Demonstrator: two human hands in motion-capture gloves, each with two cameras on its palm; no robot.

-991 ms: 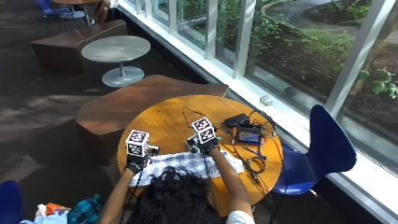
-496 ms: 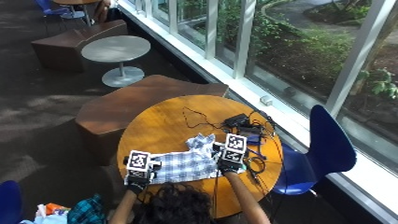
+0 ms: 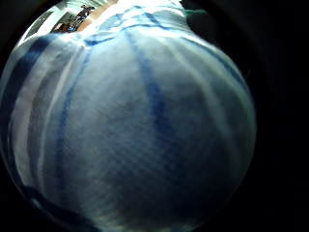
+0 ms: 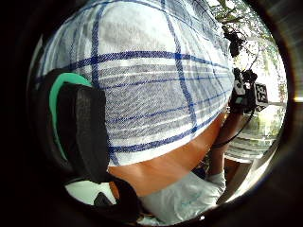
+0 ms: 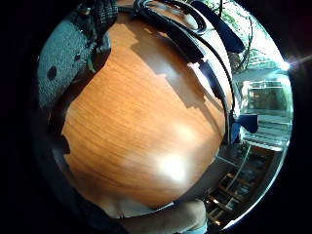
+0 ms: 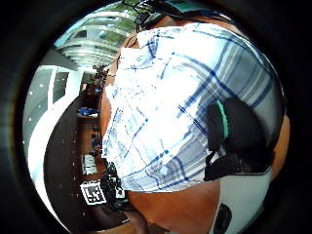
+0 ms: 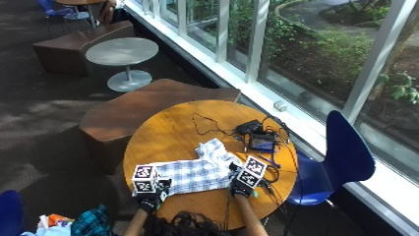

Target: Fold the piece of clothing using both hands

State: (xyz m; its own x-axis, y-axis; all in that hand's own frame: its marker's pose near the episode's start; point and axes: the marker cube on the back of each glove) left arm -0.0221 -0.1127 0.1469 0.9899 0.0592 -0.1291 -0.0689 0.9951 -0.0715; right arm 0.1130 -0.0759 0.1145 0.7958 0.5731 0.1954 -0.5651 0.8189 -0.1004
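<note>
Outside view: plaid garment (image 7: pixel 196 173) on round wooden table (image 7: pixel 170 129), near edge at 6 o'clock. Left hand (image 7: pixel 152 195) pinches its 8 o'clock corner; right hand (image 7: pixel 241 182) grips its 3 o'clock edge. Left palm views: cloth against palm, thumb (image 4: pixel 80 132) curled over it. Right thumb-side view: thumb (image 6: pixel 234 136) on plaid.

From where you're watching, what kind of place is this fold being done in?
Probably a lounge or common area of a public building: a round wooden table beside tall windows onto greenery, a blue chair, and a second small round table with bench seating.
</note>
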